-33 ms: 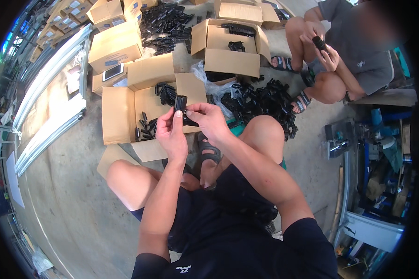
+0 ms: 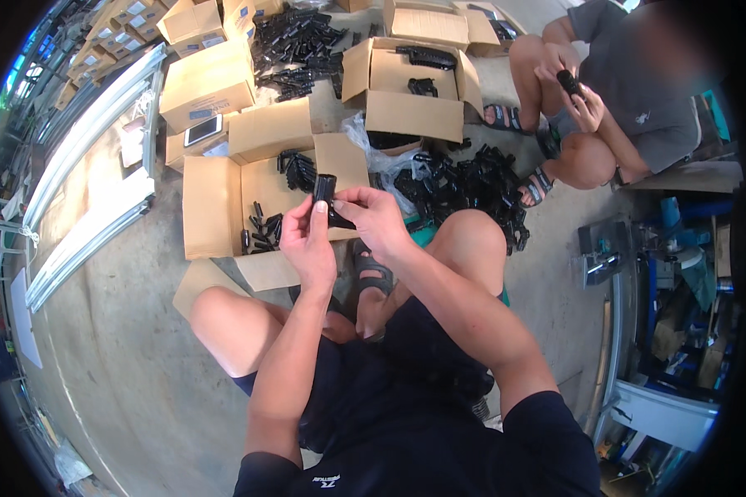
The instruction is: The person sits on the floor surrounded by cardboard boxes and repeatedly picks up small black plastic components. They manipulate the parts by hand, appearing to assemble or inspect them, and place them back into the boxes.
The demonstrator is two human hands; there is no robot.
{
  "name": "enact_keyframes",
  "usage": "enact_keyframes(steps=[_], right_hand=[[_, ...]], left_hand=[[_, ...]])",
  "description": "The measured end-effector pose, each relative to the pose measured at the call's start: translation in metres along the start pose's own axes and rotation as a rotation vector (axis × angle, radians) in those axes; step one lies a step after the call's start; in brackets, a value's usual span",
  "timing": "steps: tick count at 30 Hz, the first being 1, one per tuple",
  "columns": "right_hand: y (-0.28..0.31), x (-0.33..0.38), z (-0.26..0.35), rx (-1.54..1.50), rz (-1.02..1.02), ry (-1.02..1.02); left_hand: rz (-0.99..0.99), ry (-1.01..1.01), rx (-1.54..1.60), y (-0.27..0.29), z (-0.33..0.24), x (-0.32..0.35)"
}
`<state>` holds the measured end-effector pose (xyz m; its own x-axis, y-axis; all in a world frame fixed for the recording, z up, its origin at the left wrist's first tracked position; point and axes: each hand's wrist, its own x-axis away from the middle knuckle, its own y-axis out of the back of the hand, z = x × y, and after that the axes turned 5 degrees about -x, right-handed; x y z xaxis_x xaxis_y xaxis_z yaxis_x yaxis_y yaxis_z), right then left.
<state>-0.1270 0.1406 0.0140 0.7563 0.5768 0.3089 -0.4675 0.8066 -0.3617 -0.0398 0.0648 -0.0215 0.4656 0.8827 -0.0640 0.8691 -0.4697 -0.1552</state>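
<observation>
My left hand (image 2: 308,244) is closed around a glossy black tubular part (image 2: 325,187), held upright with the thumb along its near side. The fingers of my right hand (image 2: 375,217) pinch together against the tube's right side. Something dark shows under those fingers, but I cannot make out whether it belongs to the same part. Just beyond my hands stands an open cardboard box (image 2: 211,203). In it lie black ribbed parts (image 2: 298,171) and several smaller black tubes (image 2: 264,232).
A heap of black parts (image 2: 464,186) lies on the floor beside clear plastic wrap (image 2: 365,137). Another open box (image 2: 414,114) and a farther pile (image 2: 294,45) stand beyond. At the right, a seated person (image 2: 630,128) holds a black tube (image 2: 567,81). A tablet (image 2: 203,130) rests at the left.
</observation>
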Motion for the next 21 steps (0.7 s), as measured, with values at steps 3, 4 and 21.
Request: enact_keyframes(steps=[3, 4, 21], right_hand=[[0.005, -0.005, -0.009, 0.002, -0.003, 0.024], [0.009, -0.009, -0.016, 0.021, 0.001, 0.029], [0.004, 0.007, -0.004, 0.038, 0.003, 0.023]], left_hand=[[0.006, -0.017, 0.000, -0.001, 0.003, 0.000], [0.027, 0.034, 0.027, -0.001, 0.002, 0.000], [0.006, 0.052, 0.086, -0.002, -0.007, 0.007]])
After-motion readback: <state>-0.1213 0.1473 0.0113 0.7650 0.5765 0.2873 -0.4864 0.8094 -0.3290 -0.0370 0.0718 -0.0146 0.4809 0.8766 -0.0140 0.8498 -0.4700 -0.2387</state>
